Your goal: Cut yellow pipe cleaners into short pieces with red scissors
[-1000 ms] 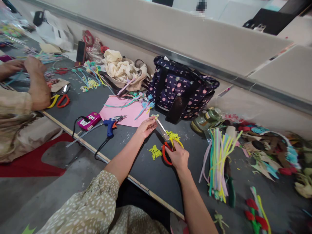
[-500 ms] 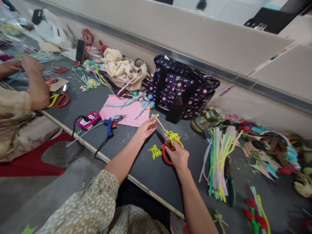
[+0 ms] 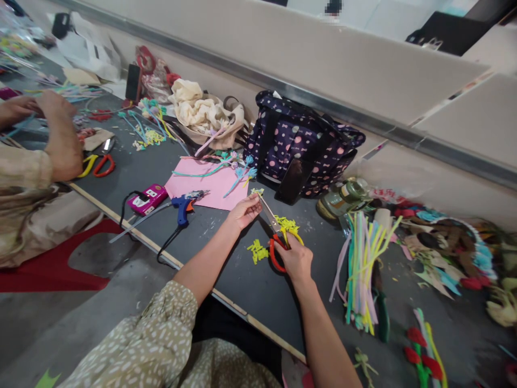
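My right hand (image 3: 297, 257) is closed round the red and yellow handles of a pair of scissors (image 3: 276, 225). The scissors' blades point up and left, their tips at the fingers of my left hand (image 3: 245, 211). In a pinch, my left hand holds a small pale yellow-white piece (image 3: 257, 192), too small to name surely. Below the blades lies a small pile of yellow-green cut pieces (image 3: 257, 251). A second pile of yellow pieces (image 3: 286, 223) lies behind the scissors, partly covered by them.
Left of my hands are a blue glue gun (image 3: 183, 207), a pink sheet (image 3: 214, 186) and a magenta box (image 3: 147, 199). A dark patterned bag (image 3: 299, 140) stands behind. To the right are a glass jar (image 3: 341, 199) and pastel fuzzy stems (image 3: 361, 269). A co-worker's arm (image 3: 60, 134) is at far left.
My hands and the scissors stay almost where they were. The co-worker's hands at the far left shift slightly.
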`<state>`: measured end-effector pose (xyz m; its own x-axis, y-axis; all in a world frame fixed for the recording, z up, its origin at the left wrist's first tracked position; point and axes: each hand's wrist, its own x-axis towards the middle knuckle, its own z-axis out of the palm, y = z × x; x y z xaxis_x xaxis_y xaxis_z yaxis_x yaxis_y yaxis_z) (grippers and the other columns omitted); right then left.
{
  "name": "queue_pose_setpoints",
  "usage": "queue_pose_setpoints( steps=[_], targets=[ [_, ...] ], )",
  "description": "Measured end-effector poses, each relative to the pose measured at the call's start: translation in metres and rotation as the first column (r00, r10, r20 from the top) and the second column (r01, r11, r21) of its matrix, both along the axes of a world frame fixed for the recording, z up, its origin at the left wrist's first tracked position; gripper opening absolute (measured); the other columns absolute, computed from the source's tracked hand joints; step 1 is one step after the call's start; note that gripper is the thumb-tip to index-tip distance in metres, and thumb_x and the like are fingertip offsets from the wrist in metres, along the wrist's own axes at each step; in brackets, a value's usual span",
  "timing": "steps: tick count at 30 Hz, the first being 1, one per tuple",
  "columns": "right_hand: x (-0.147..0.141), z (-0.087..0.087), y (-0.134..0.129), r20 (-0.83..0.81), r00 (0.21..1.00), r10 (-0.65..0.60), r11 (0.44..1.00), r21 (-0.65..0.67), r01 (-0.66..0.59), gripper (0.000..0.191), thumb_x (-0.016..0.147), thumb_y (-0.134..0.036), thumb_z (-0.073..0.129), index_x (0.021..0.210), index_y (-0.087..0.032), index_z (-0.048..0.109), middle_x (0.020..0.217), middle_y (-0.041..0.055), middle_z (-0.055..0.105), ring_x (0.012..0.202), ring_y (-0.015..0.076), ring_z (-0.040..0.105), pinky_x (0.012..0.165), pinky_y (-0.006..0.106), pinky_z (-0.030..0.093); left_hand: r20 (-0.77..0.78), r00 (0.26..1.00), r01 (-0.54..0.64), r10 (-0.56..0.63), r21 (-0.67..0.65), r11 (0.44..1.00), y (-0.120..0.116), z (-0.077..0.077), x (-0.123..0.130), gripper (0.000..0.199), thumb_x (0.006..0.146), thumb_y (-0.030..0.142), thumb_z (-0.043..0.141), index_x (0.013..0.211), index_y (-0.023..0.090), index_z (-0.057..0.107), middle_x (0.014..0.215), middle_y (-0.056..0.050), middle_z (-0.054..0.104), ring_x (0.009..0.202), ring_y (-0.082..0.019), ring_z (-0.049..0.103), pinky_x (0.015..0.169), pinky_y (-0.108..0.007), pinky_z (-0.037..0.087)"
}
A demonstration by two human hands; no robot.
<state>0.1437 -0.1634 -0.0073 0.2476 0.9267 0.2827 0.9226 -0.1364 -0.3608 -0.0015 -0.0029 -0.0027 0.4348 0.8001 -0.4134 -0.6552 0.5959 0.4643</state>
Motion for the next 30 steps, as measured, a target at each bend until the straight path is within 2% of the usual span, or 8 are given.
queue_pose_setpoints(
  steps=[4,10,14,19,22,30],
  targets=[
    [0.003,-0.002,0.001,-0.006,1.000,-0.029,0.999,-0.022,0.029,0.042,0.082,-0.060,0.045,0.083,-0.022,0.061,0.061,-0.0018,0.058,0.056,0.0113,0.052,0.055,0.022,0.030,-0.009,1.000,-0.007,0.008,0.022,1.000,0.001,0.000,-0.001,0.018,0.070,0.003,0.065,0.083,0.015,0.061,0.070,0.000,0.065,0.060,-0.007,0.058,0.072,-0.021,0.050],
    [0.002,0.006,0.004,0.099,0.988,-0.117,0.991,-0.056,0.123,0.050,0.077,-0.065,0.046,0.095,-0.019,0.058,0.071,0.0028,0.062,0.065,0.0162,0.057,0.054,0.024,0.030,-0.024,1.000,-0.011,0.013,0.081,0.997,0.003,0.000,-0.005,0.022,0.070,0.003,0.066,0.087,0.015,0.060,0.070,-0.001,0.066,0.060,-0.007,0.058,0.075,-0.023,0.050],
    [-0.001,0.010,0.004,0.077,0.992,-0.098,0.995,-0.027,0.101,0.055,0.076,-0.065,0.047,0.101,-0.017,0.055,0.079,0.0048,0.063,0.070,0.0163,0.058,0.055,0.025,0.033,-0.034,0.999,-0.005,0.009,0.105,0.994,0.004,0.001,-0.007,0.023,0.070,0.004,0.066,0.089,0.015,0.060,0.068,0.000,0.065,0.059,-0.007,0.058,0.071,-0.022,0.050],
    [0.003,0.002,0.004,0.033,0.995,-0.095,0.995,-0.003,0.095,0.052,0.076,-0.063,0.050,0.105,-0.019,0.056,0.068,-0.0007,0.060,0.063,0.0143,0.057,0.054,0.024,0.033,-0.006,0.999,-0.040,0.041,0.094,0.995,0.003,0.005,-0.008,0.022,0.070,0.003,0.066,0.087,0.014,0.060,0.069,-0.001,0.065,0.059,-0.008,0.059,0.071,-0.023,0.051],
    [0.005,-0.003,0.003,0.052,0.997,-0.058,0.998,0.040,0.056,0.049,0.078,-0.060,0.049,0.104,-0.019,0.058,0.065,-0.0006,0.059,0.063,0.0146,0.057,0.056,0.024,0.034,0.014,0.999,-0.052,0.051,0.075,0.996,0.003,0.005,-0.008,0.021,0.070,0.002,0.064,0.087,0.014,0.059,0.068,-0.001,0.065,0.060,-0.008,0.060,0.070,-0.022,0.052],
    [0.004,-0.003,0.002,0.050,0.999,0.005,0.997,0.075,-0.009,0.047,0.080,-0.061,0.049,0.097,-0.019,0.061,0.063,-0.0015,0.059,0.057,0.0120,0.053,0.053,0.023,0.031,0.073,0.996,-0.056,0.054,0.028,0.998,0.004,0.004,-0.009,0.020,0.071,0.001,0.062,0.087,0.013,0.060,0.069,-0.002,0.066,0.060,-0.009,0.061,0.068,-0.022,0.052]
  ],
)
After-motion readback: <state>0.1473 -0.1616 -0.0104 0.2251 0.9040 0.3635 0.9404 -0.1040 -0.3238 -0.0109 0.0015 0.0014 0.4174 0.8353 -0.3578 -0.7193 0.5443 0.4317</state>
